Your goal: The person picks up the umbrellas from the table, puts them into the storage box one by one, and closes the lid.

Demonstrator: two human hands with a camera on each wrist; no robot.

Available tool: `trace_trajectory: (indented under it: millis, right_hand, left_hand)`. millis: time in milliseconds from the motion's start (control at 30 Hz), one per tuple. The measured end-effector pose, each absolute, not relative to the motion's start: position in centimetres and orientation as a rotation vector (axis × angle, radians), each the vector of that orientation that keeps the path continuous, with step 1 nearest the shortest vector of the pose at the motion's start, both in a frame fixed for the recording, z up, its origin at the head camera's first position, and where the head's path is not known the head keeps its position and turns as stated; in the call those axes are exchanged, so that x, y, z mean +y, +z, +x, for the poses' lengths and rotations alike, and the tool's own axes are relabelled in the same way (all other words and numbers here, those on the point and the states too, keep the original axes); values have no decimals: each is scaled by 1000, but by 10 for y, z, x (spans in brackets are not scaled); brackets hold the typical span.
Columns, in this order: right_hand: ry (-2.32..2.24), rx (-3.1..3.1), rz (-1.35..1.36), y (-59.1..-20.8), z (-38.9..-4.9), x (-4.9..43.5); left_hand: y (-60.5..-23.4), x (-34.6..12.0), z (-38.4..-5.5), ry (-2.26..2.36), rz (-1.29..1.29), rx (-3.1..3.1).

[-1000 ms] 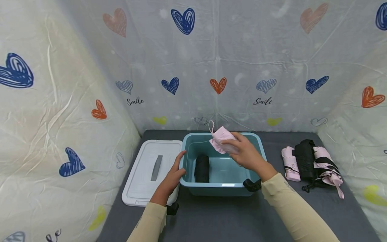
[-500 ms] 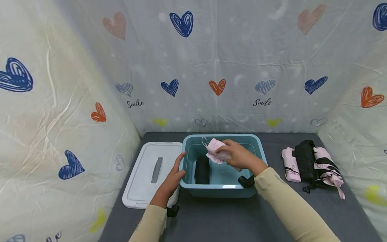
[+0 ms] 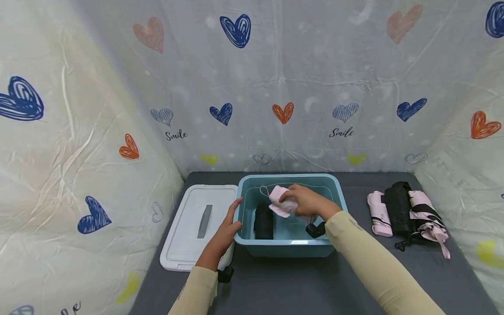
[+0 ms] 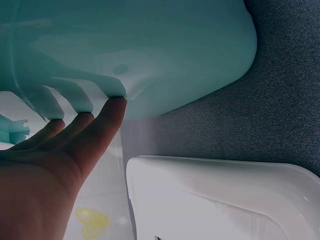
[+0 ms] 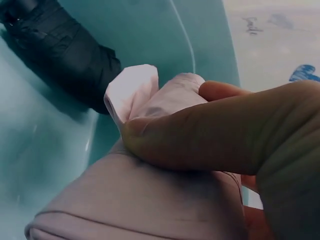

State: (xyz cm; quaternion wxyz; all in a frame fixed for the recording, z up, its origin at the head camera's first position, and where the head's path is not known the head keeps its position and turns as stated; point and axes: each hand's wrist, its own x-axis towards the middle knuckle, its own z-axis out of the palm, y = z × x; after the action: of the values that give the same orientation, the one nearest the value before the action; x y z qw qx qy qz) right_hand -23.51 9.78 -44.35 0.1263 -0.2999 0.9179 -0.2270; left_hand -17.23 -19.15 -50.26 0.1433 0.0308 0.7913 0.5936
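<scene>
My right hand (image 3: 309, 201) grips a folded pink umbrella (image 3: 281, 202), with its wrist loop out to the left, inside the upper part of a blue-green plastic bin (image 3: 289, 249). In the right wrist view the thumb presses on the pink fabric (image 5: 135, 195). A folded black umbrella (image 3: 264, 222) lies at the left on the bin floor. Against the bin's left wall rests my left hand (image 3: 223, 236); the left wrist view shows straight fingers (image 4: 102, 130) with their tips on the outer wall.
A white lid (image 3: 185, 236) with a grey handle lies left of the bin on the dark grey tabletop (image 3: 275, 288). To the right sit a pink umbrella (image 3: 379, 214), a black umbrella (image 3: 397, 210) and a pink-and-black umbrella (image 3: 427, 218). A heart-printed curtain (image 3: 252, 87) surrounds the table.
My right hand has lowered the pink umbrella into the bin, moving slightly left and toward me. The left hand has stayed against the bin's left side.
</scene>
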Motion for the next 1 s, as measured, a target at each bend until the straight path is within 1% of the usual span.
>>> trace_trajectory:
  millis: [200,633,833,1000]
  right_hand:
    - [-660,2614,-791,-447,-243,95]
    - [-693,2482,-608,-463,-258,86]
    - [-789,2373,-444,-474,-259,84]
    - [-829,2296,-388,-483,-261,82]
  left_hand:
    - [-512,-192,-176,1719,84,2317]
    - [-509,-191,-174,1719,58,2308]
    - [-493,-187,-168,1705,48,2278]
    - [-474,-183,-159,1690,51,2286]
